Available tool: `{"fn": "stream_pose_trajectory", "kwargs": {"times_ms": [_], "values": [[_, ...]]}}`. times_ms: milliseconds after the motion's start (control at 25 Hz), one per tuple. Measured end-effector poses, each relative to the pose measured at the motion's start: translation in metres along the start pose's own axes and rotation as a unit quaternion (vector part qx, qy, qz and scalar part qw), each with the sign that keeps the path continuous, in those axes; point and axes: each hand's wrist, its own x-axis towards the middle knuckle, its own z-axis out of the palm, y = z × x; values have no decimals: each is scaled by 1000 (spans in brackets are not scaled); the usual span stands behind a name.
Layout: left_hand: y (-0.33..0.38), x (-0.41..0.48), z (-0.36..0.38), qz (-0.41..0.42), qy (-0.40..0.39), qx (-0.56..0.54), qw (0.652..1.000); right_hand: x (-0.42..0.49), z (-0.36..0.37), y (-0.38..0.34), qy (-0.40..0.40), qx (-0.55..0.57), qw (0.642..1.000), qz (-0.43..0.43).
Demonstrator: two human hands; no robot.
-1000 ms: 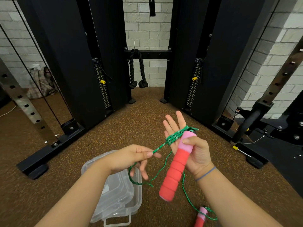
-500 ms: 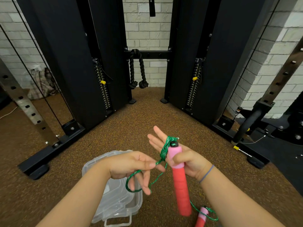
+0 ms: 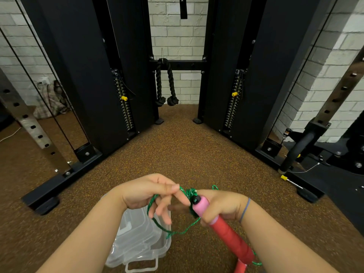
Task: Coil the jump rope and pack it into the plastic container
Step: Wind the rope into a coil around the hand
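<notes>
Above brown flooring (image 3: 187,150), green jump rope (image 3: 173,231) loops, seemingly tangled.

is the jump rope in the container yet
Not yet. The green rope is held between both hands above the floor; the plastic container below holds none of it.

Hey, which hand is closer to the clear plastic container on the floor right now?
Left. The left hand hovers right over the plastic container, pinching the green rope. The right hand is off to the container's right, gripping the jump rope handle.
</notes>
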Motion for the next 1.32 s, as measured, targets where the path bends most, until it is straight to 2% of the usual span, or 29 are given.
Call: {"fn": "stream_pose_trajectory", "kwargs": {"times_ms": [240, 360, 440, 560, 640, 720, 840, 1040, 1240, 1320], "values": [[-3, 2, -6, 97, 199, -42, 974, 2, 9, -13, -122, 40, 991, -30], [-8, 11, -9, 87, 297, -19, 951, 4, 14, -14, -121, 112, 980, -107], [-9, 17, -7, 65, 319, 2, 946, 3, 15, -17, -108, 183, 964, -157], [-12, 23, 0, 49, 288, 34, 956, -2, 16, -25, -103, 287, 920, -247], [-15, 29, 9, 27, 278, 59, 959, -3, 18, -29, -110, 367, 882, -276], [-17, 36, 18, -12, 263, 76, 962, 1, 16, -28, -126, 443, 829, -318], [-20, 43, 29, -41, 203, 47, 977, 7, 5, -19, -80, 504, 771, -381], [-15, 45, 35, -44, 125, 91, 987, 5, -8, -22, 122, 496, 762, -398], [-8, 35, 33, -65, 100, 102, 988, 5, -17, -22, 175, 520, 741, -388], [-5, 31, 30, -65, 110, 101, 987, 3, -20, -22, 169, 518, 753, -368]]}}
